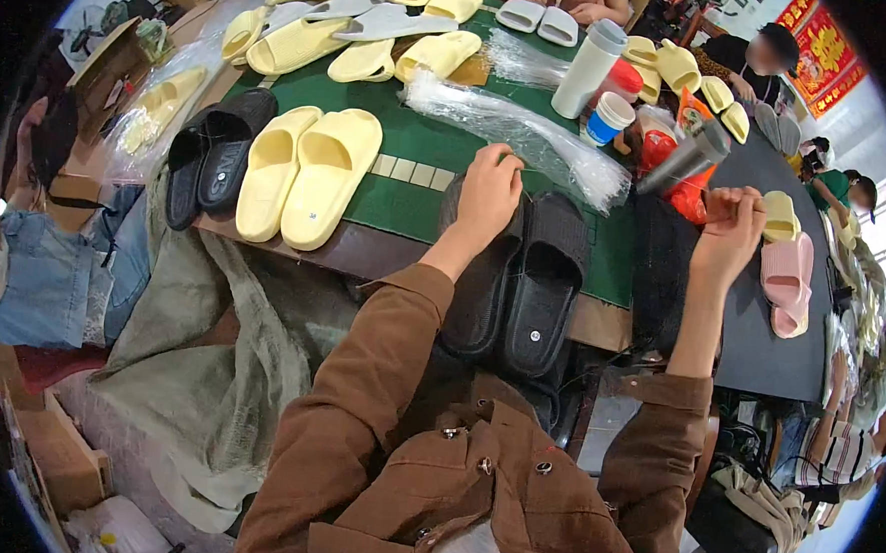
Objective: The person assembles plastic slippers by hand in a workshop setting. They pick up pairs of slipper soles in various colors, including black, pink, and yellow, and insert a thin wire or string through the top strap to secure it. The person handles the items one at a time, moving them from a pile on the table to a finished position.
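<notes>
Before me at the table edge lies a pair of black slide sandals, the left slide [480,278] and the right slide [543,282] side by side. My left hand [490,189] is closed over the upper end of the left slide, its fingertips bunched together. What it pinches, if anything, is too small to see. Off to the right, my right hand [731,232] is raised with curled fingers, thumb and fingertips drawn together; anything in them I cannot make out. Just beyond the slides lies a bundle of clear thin plastic strands [530,141].
Left of my hands stand yellow slides [330,175] and black slides [227,155]. More yellow and grey slides [300,44] fill the far left. A white tumbler [588,69], a paper cup [608,120] and a grey bottle [692,154] stand ahead. Pink slides [786,279] lie right. Other people sit around.
</notes>
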Tool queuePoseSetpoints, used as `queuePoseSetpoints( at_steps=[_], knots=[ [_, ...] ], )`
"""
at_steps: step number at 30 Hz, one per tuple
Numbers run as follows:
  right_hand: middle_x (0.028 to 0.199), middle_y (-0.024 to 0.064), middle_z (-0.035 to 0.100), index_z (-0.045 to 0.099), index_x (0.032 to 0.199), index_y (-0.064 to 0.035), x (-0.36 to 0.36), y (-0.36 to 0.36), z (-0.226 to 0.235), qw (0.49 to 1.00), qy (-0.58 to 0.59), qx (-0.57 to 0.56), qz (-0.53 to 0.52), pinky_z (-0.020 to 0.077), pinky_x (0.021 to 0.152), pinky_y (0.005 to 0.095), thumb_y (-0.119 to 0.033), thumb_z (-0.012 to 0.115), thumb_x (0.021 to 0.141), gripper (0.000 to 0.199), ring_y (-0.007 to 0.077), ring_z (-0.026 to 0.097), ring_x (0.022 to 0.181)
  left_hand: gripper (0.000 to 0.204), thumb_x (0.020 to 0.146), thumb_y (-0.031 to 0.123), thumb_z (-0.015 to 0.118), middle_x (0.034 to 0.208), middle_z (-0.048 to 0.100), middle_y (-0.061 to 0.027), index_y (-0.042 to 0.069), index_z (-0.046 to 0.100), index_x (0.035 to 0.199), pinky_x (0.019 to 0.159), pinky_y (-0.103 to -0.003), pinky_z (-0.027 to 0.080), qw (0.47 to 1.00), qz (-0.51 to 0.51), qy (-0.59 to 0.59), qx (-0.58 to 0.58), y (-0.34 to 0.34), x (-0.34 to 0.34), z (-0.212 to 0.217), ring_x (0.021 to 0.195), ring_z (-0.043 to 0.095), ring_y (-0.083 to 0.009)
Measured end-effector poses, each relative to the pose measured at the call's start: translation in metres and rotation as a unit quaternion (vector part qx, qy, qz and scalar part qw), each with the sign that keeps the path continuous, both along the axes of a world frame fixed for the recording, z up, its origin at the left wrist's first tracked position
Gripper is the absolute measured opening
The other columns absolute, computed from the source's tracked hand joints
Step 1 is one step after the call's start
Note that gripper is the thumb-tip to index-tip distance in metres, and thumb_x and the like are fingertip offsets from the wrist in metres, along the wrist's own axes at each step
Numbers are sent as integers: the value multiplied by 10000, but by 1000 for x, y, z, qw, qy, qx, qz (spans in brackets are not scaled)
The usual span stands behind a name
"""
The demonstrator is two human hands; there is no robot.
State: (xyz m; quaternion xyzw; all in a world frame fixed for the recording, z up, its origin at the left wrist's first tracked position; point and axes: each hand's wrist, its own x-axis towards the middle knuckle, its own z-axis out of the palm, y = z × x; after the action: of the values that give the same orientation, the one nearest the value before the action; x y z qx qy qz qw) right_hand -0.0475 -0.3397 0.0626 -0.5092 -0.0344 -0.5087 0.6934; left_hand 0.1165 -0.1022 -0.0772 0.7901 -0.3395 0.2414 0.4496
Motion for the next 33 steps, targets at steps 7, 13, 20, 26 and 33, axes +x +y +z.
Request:
queuePoseSetpoints(
  at_steps=[7, 13, 20, 26, 33],
  knots=[
    [826, 35, 542, 529, 1068, -66, -41, 18, 25, 995, 87, -33, -42, 396, 588, 212, -135, 496, 998, 104, 119, 530, 704, 161, 883, 113, 564, 1146, 599, -126, 54, 658, 999, 892, -415, 481, 999, -9, 34, 2, -2, -1, 3, 1049, 588, -330],
    [808, 38, 542, 540, 1076, -47, -88, -16, 15, 986, 112, -24, -125, 317, 507, 216, -115, 499, 993, 115, 90, 449, 615, 141, 873, 98, 574, 1102, 617, -127, 48, 667, 966, 858, -419, 489, 998, -11, 59, 19, -3, 0, 0, 1005, 600, -335],
    [797, 4, 535, 589, 1075, -34, -155, -58, 11, 956, 189, -14, -222, 255, 457, 194, -107, 502, 989, 142, 54, 378, 547, 134, 846, 89, 580, 1056, 641, -134, 46, 678, 927, 852, -432, 481, 997, -22, 71, 24, -5, -2, 3, 985, 600, -334],
    [784, -39, 542, 597, 1109, -48, -214, -137, -24, 868, 276, -3, -413, 215, 464, 198, -252, 643, 922, 281, 26, 358, 553, 160, 862, 93, 551, 1022, 656, -125, 54, 682, 946, 811, -432, 489, 994, -41, 87, 42, -2, -2, 10, 942, 613, -347],
    [789, -6, 558, 596, 1074, -23, -231, -229, -56, 809, 336, -77, -476, 317, 494, 235, -375, 671, 880, 409, 59, 423, 592, 170, 909, 83, 515, 969, 662, -124, 21, 662, 967, 785, -418, 482, 991, -40, 110, 73, -8, -5, 11, 911, 618, -335]
  ],
)
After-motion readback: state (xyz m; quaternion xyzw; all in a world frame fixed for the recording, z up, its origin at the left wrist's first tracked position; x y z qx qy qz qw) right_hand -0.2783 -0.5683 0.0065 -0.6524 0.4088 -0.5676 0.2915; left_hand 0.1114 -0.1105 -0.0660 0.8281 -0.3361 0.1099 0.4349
